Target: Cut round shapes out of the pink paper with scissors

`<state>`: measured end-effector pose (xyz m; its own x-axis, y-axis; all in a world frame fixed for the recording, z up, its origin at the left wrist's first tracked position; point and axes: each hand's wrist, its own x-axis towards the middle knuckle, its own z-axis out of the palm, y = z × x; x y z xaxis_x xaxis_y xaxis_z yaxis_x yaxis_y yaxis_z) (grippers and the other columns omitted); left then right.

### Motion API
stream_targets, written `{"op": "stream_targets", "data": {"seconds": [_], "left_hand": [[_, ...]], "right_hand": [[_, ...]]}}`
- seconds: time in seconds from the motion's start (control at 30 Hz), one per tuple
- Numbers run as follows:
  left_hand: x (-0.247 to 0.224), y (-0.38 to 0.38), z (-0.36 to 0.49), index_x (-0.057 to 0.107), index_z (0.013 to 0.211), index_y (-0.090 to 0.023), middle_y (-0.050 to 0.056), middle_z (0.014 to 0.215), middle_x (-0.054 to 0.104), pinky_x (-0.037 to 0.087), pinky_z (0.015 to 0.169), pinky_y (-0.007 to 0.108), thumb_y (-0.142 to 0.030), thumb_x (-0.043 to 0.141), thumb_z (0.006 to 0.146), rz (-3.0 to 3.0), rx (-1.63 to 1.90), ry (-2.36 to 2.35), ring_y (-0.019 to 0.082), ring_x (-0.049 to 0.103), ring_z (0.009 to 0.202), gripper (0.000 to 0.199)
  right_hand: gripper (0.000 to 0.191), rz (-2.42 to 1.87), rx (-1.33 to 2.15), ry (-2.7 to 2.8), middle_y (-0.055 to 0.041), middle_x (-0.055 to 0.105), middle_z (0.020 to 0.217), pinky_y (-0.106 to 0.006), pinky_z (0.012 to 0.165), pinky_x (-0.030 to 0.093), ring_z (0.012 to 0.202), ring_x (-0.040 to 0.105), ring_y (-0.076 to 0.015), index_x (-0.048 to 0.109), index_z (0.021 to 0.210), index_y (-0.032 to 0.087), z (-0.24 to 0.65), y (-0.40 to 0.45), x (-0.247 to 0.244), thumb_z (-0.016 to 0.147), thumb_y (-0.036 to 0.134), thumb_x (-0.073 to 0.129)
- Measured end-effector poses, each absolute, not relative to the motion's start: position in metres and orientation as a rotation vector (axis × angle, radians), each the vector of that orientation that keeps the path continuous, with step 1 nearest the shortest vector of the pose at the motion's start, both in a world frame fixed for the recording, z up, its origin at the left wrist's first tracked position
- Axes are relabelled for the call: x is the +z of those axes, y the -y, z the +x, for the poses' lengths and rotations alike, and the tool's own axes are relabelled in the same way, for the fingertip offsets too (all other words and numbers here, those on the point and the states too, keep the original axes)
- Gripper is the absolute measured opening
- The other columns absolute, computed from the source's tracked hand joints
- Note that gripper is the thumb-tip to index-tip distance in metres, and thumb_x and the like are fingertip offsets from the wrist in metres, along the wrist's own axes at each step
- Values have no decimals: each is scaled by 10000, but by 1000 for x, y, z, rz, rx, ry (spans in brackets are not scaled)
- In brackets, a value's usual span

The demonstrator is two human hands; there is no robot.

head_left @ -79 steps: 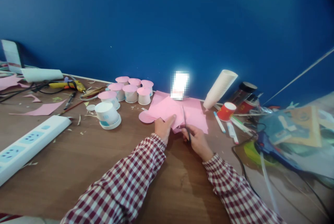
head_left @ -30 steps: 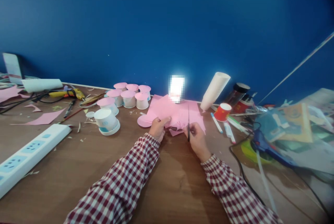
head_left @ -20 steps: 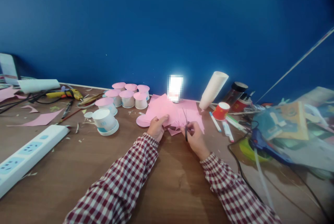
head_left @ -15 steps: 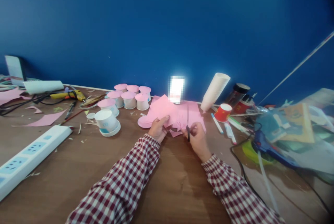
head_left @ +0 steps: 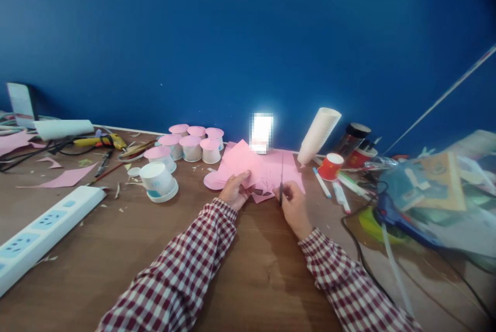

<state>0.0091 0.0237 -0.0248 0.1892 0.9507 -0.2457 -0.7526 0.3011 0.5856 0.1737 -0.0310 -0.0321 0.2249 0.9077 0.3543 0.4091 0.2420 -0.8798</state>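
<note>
My left hand (head_left: 235, 191) pinches a piece of pink paper (head_left: 243, 164) by its near edge, thumb on top. To its right my right hand (head_left: 293, 204) is closed round the handles of a pair of scissors (head_left: 281, 179), blades pointing up and away from me. The blades are apart from the held paper. Beneath and behind both hands lies a larger pink sheet (head_left: 289, 164), with cut scraps (head_left: 262, 197) at its near edge. Several paper cups with pink tops (head_left: 189, 142) stand left of my hands, and a white paper cup (head_left: 158, 179) is closer to me.
A white power strip (head_left: 50, 228) lies at the left, behind it a yellow glue gun (head_left: 104, 141). On the right are a leaning cup stack (head_left: 320, 133), a red cup (head_left: 330, 167), markers (head_left: 322, 183) and a blue glue gun (head_left: 403, 223). A bright phone screen (head_left: 262, 133) stands by the wall.
The scissors have shifted slightly to the right and turned a little in my right hand. My left hand and the pink paper stay almost where they were.
</note>
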Motion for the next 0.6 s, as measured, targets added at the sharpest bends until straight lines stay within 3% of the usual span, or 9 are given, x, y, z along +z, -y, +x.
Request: {"op": "stream_targets", "data": {"seconds": [0.13,0.37,0.6], "left_hand": [[-24,-23,10,664,782,-158,-5,736,667,513,528,188,-172,761,647,372,1227,-627,95,618,639,166],[-22,-19,10,657,753,-156,2,750,670,516,542,201,-191,765,651,390,1203,-621,100,612,647,153],[-19,-18,8,648,754,-152,-9,746,660,513,546,200,-178,754,664,379,1179,-639,97,610,647,141]], "right_hand": [[348,-1359,641,1313,43,522,627,-246,505,414,546,509,-138,386,760,240,172,32,-36,742,416,686],[337,-1289,760,1327,32,520,597,-233,470,394,536,501,-130,435,689,220,169,31,-33,747,445,679],[275,-1228,839,1387,-3,581,695,-238,520,438,593,546,-132,472,803,206,169,30,-35,826,448,601]]}}
